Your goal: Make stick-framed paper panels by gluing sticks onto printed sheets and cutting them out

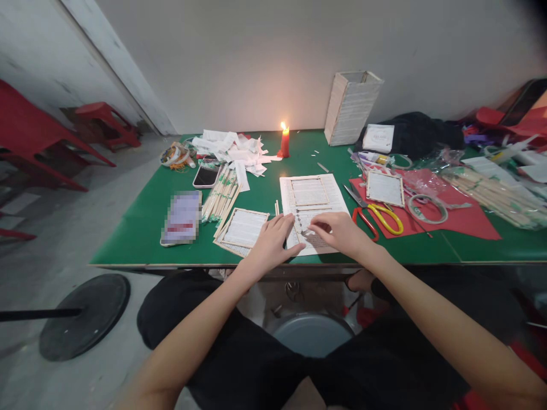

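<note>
A sheet of printed paper point(342, 204) lies on the green table in front of me, with a square frame of thin sticks point(327, 191) on its far half. My left hand point(276, 236) rests across the sheet's left edge, thumb and fingers apart. Over the near half, my right hand point(339, 230) has thumb and fingertips pinched together; anything between them is too small to make out. Small dark marks or bits show on the paper between both hands. Left of my left hand, paper-covered stick frames point(245, 228) lie stacked.
A lit red candle point(285, 142) stands at the back, near paper strips point(231, 147). Bundled sticks point(220, 193) and phones point(182, 219) lie left. At right are scissors point(387, 219), a tape roll point(427, 209) and red paper point(465, 219). A tall paper-covered box point(348, 111) stands behind.
</note>
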`<state>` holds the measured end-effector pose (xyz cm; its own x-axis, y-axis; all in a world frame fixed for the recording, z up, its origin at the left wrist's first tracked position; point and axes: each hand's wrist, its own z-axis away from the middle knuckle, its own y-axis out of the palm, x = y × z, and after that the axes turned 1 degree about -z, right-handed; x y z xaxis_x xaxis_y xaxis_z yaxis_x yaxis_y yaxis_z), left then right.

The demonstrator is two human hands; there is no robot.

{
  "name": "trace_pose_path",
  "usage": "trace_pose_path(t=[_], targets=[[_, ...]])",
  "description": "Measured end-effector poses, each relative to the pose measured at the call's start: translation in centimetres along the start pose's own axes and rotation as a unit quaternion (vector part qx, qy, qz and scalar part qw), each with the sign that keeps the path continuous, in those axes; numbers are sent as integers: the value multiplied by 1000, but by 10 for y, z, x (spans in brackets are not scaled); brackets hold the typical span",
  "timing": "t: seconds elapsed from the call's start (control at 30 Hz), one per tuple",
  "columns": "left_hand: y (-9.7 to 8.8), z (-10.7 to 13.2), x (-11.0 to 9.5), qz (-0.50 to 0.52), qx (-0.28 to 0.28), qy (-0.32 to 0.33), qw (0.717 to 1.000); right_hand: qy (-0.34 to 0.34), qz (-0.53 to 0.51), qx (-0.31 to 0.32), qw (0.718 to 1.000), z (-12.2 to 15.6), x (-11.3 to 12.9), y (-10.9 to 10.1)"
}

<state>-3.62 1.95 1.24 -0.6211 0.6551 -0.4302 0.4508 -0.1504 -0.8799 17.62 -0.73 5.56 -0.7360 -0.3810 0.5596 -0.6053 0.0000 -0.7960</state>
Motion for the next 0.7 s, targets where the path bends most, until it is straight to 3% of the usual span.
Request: trace_pose_path(t=[0.37, 0.7], targets=[[-2, -1, 2, -18, 41, -18, 999, 5, 5, 25, 1000, 1, 6, -3], [-1, -1, 5, -8, 33, -5, 999, 13, 5, 42, 999, 3, 8, -6]])
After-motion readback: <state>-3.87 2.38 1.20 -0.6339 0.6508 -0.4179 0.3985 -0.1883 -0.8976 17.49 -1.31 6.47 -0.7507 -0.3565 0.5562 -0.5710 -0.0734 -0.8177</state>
